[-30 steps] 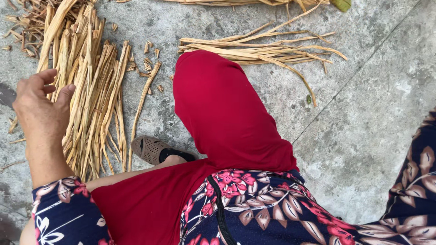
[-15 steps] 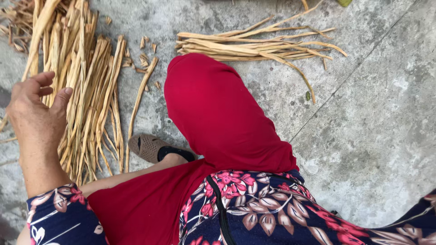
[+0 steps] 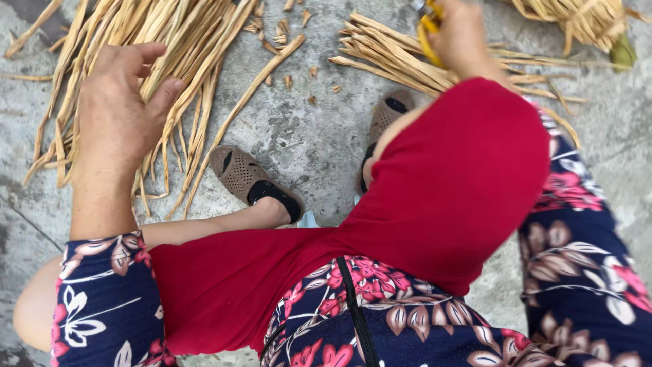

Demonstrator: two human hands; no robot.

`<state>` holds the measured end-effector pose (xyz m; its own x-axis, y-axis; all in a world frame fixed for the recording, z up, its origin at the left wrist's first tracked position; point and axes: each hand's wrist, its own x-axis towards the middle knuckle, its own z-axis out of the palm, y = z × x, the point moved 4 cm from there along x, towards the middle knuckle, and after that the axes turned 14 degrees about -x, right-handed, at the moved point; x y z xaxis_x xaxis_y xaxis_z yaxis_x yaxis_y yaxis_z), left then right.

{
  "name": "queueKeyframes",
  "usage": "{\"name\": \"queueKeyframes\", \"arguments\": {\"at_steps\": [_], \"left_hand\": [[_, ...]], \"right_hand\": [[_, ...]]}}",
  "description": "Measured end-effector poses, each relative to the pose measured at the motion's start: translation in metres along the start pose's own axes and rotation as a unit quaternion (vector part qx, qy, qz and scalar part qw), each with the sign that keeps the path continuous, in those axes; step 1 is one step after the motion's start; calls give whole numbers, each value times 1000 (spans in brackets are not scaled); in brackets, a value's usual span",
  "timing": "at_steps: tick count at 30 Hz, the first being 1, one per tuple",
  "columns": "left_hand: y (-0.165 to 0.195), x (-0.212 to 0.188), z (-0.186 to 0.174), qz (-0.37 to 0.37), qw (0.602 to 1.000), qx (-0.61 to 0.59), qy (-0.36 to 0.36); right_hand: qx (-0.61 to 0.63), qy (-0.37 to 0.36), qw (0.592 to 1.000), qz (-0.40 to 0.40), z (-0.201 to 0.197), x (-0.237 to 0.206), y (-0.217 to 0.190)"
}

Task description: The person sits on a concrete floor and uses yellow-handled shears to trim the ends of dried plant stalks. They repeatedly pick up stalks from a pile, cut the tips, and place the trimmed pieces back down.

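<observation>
Hands: left (image 3: 122,102) on stalks (image 3: 183,47); right (image 3: 462,34) cropped, maybe scissors (image 3: 426,30).

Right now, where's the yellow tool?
Head view, top centre-right: the yellow tool is in the right hand, above the smaller stalk pile, beyond the red knee.

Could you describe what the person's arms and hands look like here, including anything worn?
Both hands are bare: no gloves or rings visible. The left hand extends from a dark navy sleeve printed with red, pink and white flowers. The right hand emerges from a matching floral sleeve. Both forearms are uncovered.
</observation>
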<state>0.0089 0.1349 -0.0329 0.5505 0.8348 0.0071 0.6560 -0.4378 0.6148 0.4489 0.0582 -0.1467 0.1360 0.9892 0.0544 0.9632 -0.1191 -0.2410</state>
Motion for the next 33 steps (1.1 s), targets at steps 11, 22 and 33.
{"name": "queueKeyframes", "arguments": {"at_steps": [11, 22, 33], "left_hand": [[-44, 37, 8, -111, 992, -32, -52], [-84, 90, 113, -183, 966, -38, -181], [-93, 110, 164, -221, 972, 20, -78]], "right_hand": [[83, -44, 995, -14, 44, 42, -60], [-24, -35, 999, -28, 24, 44, -49], [98, -111, 976, 163, 37, 22, -25]]}}
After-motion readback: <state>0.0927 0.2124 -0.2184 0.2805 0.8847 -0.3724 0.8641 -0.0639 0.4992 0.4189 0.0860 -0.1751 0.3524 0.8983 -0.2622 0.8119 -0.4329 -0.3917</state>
